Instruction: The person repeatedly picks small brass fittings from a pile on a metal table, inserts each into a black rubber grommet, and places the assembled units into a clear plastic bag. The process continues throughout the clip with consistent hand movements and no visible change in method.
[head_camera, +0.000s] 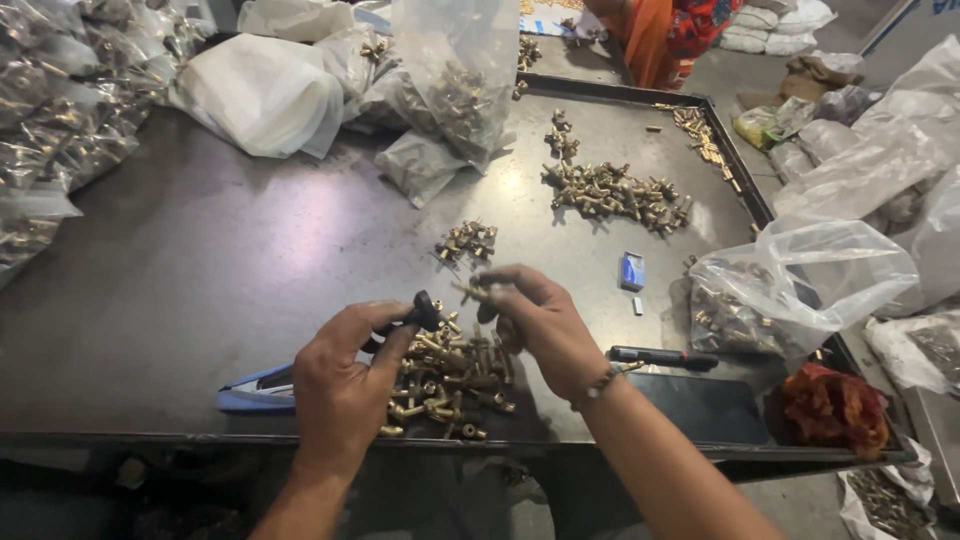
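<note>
My left hand (345, 385) grips a small black knob-like part (424, 309) between thumb and fingers, just above a pile of brass fittings (452, 382) near the front edge of the dark metal table (200, 290). My right hand (540, 325) pinches one brass fitting (472, 291) at its fingertips, a little above the same pile. The two hands are close together, fingertips nearly meeting.
A blue-handled tool (255, 392) lies under my left hand. A black pen-like tool (662, 356), a small blue box (632, 271), more brass heaps (615, 192) (466, 240) and plastic bags of parts (790, 285) (460, 85) ring the table. A red cloth (835, 408) lies at the right; a person in orange (665, 30) sits far off.
</note>
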